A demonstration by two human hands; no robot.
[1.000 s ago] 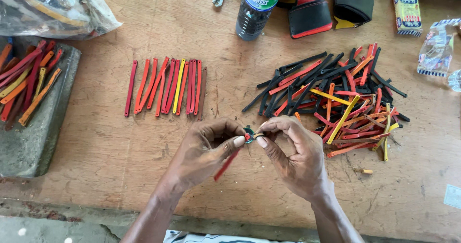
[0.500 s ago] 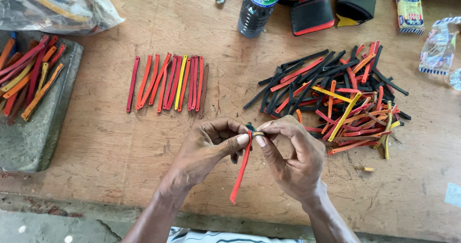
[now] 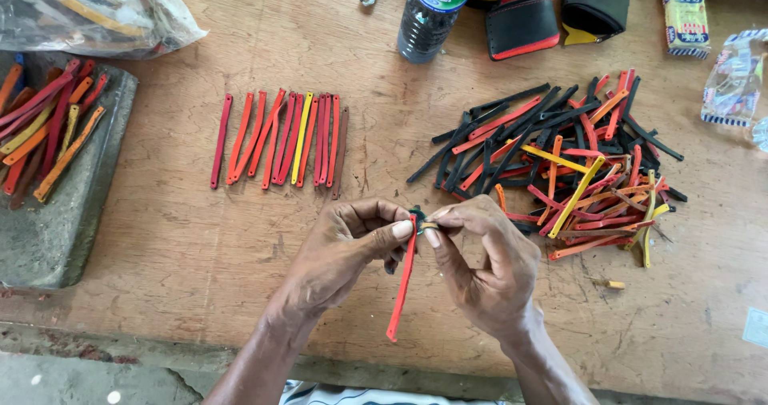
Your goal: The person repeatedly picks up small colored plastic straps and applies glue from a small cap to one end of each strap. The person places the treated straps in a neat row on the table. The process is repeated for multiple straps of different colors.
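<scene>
Since a second ago the red strip [image 3: 402,281] has been swinging down from a slant to hang almost straight below the fingertips, and both hands have been shifting slightly up and toward the middle of the view.

Underneath everything, the wooden desk [image 3: 200,253] is carrying the rest. At its left edge a grey stone slab [image 3: 56,229] is bearing a heap of red, orange and yellow strips, with a clear plastic bag [image 3: 96,9] lying beyond it. To the right a loose pile of strips [image 3: 560,161], black, red, orange and yellow, is spreading across the wood, well apart from a neat row of strips [image 3: 280,139] lying side by side near the centre. A dark bottle [image 3: 430,13] is standing at the far edge, with black-and-red pouches just beside it.

Nearer the person, the left hand [image 3: 344,253] is pinching the top end of the red strip between thumb and forefinger. The right hand [image 3: 488,265] is closing its fingertips on a small dark ring-like piece [image 3: 418,215] at that same end, so the strip appears to be getting joined to it; the detail is too small to tell.
</scene>
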